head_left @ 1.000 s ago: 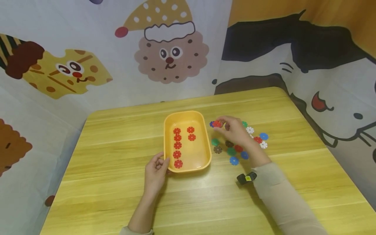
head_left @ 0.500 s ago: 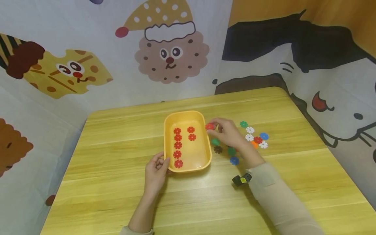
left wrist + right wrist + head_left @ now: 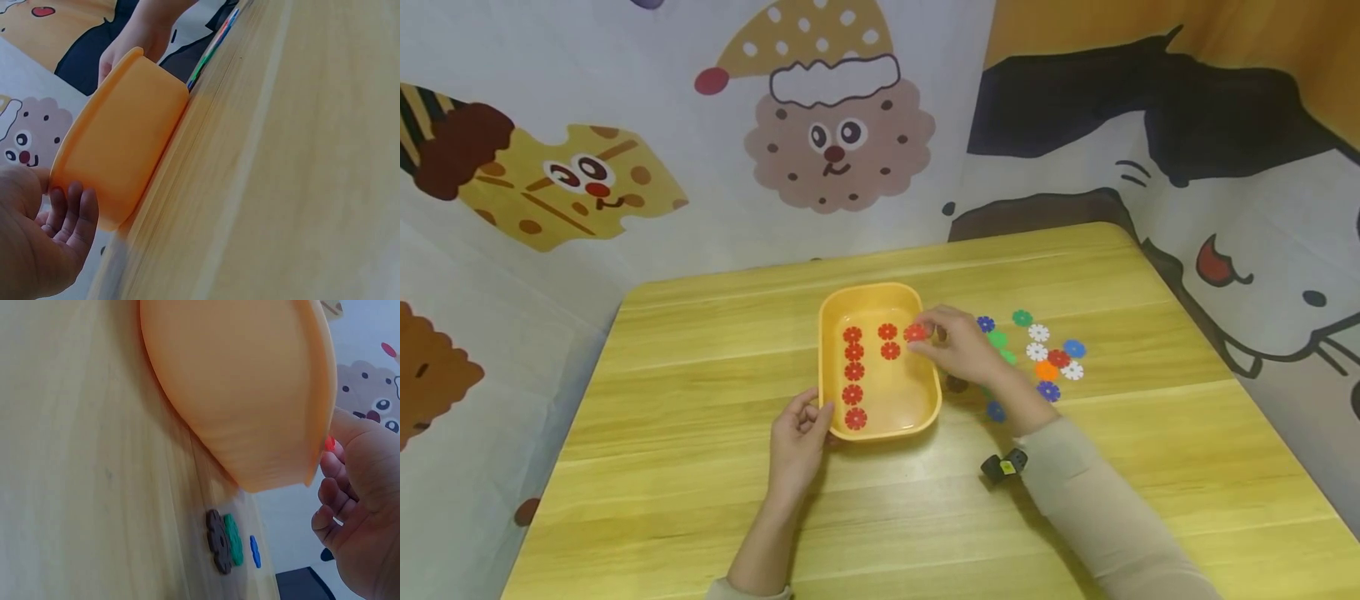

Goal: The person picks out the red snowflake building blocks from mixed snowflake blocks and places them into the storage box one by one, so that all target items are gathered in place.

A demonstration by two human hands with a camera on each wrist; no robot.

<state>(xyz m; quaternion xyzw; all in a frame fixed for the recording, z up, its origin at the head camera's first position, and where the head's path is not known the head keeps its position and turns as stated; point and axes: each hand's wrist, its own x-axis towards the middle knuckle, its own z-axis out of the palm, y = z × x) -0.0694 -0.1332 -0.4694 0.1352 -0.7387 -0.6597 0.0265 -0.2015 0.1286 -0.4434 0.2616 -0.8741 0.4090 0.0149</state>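
In the head view a yellow-orange plastic tray (image 3: 895,402) stands on the table. My left hand (image 3: 797,437) holds its near left corner, thumb at the rim and the other fingers against the outer wall, as the left wrist view shows. Between thumb and fingertips my right hand (image 3: 958,343) pinches a red snowflake disc (image 3: 915,332) over the tray's right side. Inside the tray, a column of several red discs (image 3: 853,372) lies along the left; two more red discs (image 3: 889,351) lie to their right. In the right wrist view the pinched red disc (image 3: 329,443) is mostly hidden.
Right of the tray lie loose discs, among them white (image 3: 1037,352), orange (image 3: 1047,371), green (image 3: 1022,318) and blue (image 3: 1073,348); my right arm hides some. A black device (image 3: 1004,466) sits by the right sleeve. A patterned cloth (image 3: 700,208) hangs behind the table (image 3: 700,350).
My right hand has carried the red disc leftward, from among the loose discs to over the tray. Discs it covered now show behind it. My left hand has stayed at the tray corner.
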